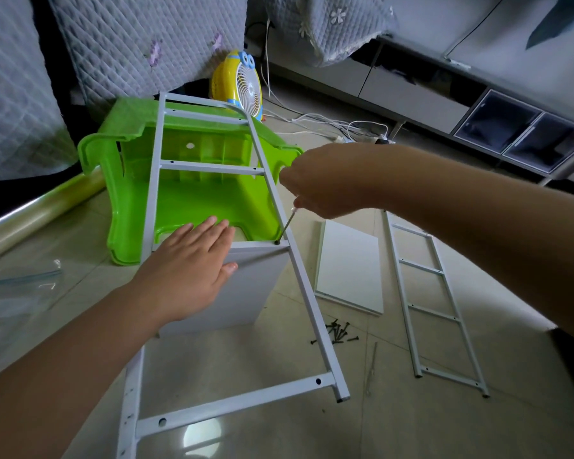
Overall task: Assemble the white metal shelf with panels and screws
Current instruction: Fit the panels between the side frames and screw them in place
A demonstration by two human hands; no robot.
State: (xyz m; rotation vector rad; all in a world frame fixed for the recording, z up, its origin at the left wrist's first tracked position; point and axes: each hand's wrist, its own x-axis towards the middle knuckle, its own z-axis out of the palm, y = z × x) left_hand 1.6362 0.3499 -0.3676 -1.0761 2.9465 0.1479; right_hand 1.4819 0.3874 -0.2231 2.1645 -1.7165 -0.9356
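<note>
left hand flat on white panel | right hand grips screwdriver at frame hole | no legible writing

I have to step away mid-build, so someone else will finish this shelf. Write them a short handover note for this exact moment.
Left hand lies flat on the upright white panel, steadying it.
Right hand grips a screwdriver, tip at a screw hole in the side frame, which leans on the green stool.
Done: one panel is being fixed to this frame.
Left: another panel, the second frame and loose screws lie on the floor at right.
</note>
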